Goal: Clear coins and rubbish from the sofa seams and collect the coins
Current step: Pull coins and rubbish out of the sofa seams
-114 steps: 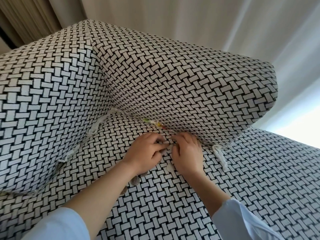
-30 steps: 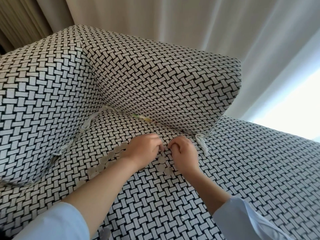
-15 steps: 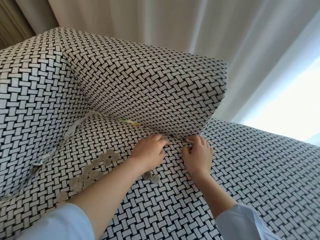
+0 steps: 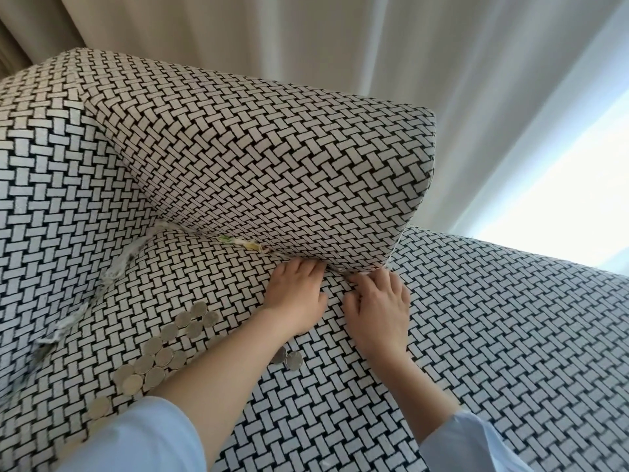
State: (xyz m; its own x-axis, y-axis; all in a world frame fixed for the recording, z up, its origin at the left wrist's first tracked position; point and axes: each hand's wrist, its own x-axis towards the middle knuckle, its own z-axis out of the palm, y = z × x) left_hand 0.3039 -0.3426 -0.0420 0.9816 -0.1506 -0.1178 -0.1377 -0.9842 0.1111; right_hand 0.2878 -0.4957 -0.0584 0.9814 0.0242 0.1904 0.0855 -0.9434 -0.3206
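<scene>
— Where the armrest (image 4: 51, 165) meets the seat (image 4: 211, 284), what is that white stuff?

— Frayed scraps (image 4: 115, 264), ragged and soft-looking, their lower end lost in the gap. Right of them a row of coins (image 4: 163, 352) lies on the seat: round, flat, silvery, overlapping, some covered by the left forearm.

— And the back seam?

— A crumpled green-and-yellow wrapper (image 4: 238, 241), half buried under the back cushion (image 4: 272, 158).

— The hands?

— The left hand (image 4: 296, 294) pushes bent fingers into that seam, tips hidden; whether it holds anything I cannot tell. Two more coins (image 4: 293, 360) peep from under its wrist. The right hand (image 4: 377, 308) lies just beside, fingers spread on the weave, holding nothing.

— Fabric?

— Coarse black-and-white basketweave; a smooth pale curtain (image 4: 306, 35) hangs behind.
</scene>
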